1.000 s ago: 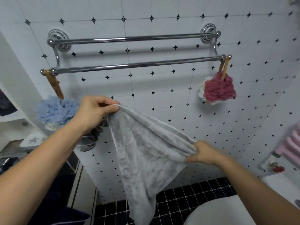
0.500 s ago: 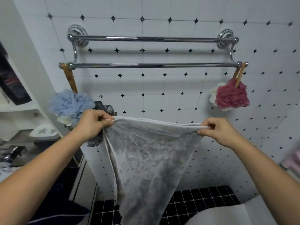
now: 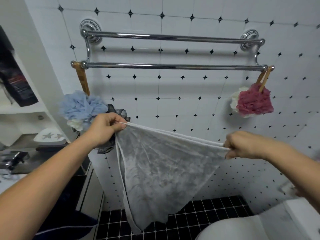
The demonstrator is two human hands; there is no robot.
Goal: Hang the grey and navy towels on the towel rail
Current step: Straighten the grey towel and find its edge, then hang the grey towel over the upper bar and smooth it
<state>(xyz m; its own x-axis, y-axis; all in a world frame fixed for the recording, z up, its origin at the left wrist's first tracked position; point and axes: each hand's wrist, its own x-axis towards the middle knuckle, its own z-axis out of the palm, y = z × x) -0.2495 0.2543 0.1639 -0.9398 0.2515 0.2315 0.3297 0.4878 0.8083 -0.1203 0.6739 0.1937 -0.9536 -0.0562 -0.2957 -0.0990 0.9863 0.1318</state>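
Observation:
A grey towel [image 3: 155, 172] hangs stretched between my two hands, its top edge sloping down to the right. My left hand [image 3: 105, 129] pinches its upper left corner, and my right hand [image 3: 242, 144] pinches the other corner. A chrome double towel rail [image 3: 173, 66] is fixed to the tiled wall above, both bars bare. The towel's top edge is well below the lower bar. A navy towel [image 3: 69, 226] with a pale stripe lies at the bottom left, partly hidden by my left arm.
A blue bath pouf [image 3: 79, 108] hangs from the rail's left end, with a dark mesh pouf [image 3: 117, 111] behind my left hand. A red and white pouf [image 3: 252, 101] hangs at the right end. A white toilet [image 3: 242, 227] sits at the lower right. Shelves [image 3: 20, 110] stand to the left.
My right hand has risen and moved right, spreading the grey towel flat between both hands. The view has shifted so the rail sits more to the right.

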